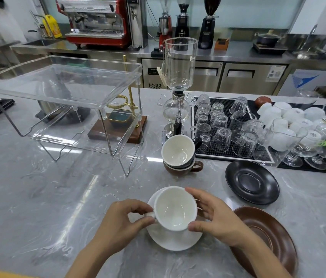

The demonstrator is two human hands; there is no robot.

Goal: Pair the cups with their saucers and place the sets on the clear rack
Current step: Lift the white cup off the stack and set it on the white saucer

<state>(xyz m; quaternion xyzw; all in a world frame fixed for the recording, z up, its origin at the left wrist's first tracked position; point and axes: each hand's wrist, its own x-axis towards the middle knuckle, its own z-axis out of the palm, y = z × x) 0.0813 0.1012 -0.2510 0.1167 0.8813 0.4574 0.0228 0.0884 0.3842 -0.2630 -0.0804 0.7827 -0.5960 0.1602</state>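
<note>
First set pairing at the bench's near edge; clear rack point(62, 93) bare at the far left.

White cup point(175, 209) on white saucer point(175, 240), handle pinched by left hand point(122, 221), bowl cradled by half-open right hand point(216, 219). Stacked cups point(179, 155), black saucer point(252, 182), brown saucer point(268, 235) still unpaired.

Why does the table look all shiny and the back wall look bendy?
In the head view, ceiling lights glare in white streaks off the polished marble counter; the wide-angle lens curves the back steel counter and the clear rack; far corners look soft.
</note>
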